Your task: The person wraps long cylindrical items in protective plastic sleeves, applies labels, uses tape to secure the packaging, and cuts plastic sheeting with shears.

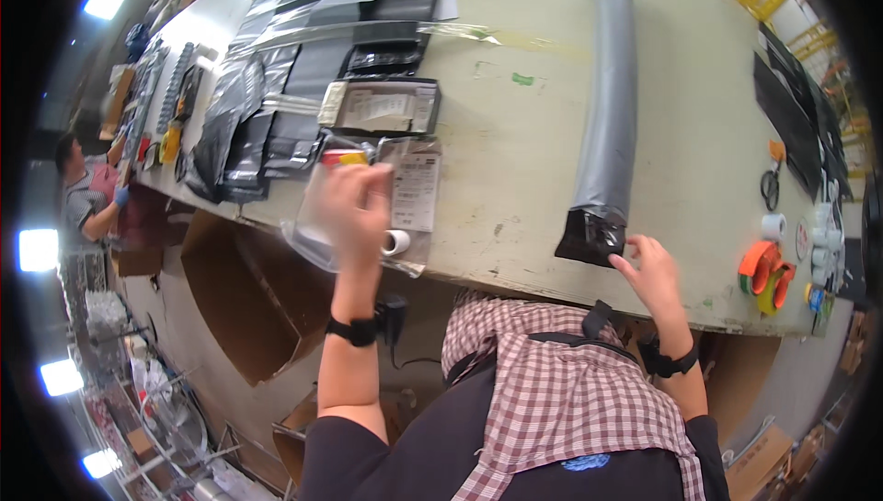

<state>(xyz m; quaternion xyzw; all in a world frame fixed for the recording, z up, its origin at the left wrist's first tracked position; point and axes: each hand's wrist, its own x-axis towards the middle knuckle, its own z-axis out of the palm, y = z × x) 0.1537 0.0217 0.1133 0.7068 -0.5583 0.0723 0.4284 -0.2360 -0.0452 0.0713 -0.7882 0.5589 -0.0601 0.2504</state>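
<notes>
The right hand [655, 273] was at the lower right of centre, its thumb and forefinger parted with a small gap between the tips. Both tips lay right at the edge of the black open end of a long grey plastic mailer [609, 105]; whether they pressed on it could not be told. The other fingers of that hand curled loosely behind.

The mailer ran from the top of the frame, right of centre, down toward the front edge of the pale surface [515, 170], its black end lowest.

The left hand [354, 216] was raised left of centre, blurred, its fingers bent and pointing up. The blur hid whether thumb and fingers met, so it could not be told whether they held anything. Around it in the view were a sheet of printed labels [416, 190], a red and yellow item [344, 158] and a small white roll [396, 242].

Just above stood an open box [425, 110] with label slips in it. Dark plastic bags [317, 55] lay overlapped across the upper left. At the right, scissors [770, 191] lay above orange tape rolls [758, 264].
</notes>
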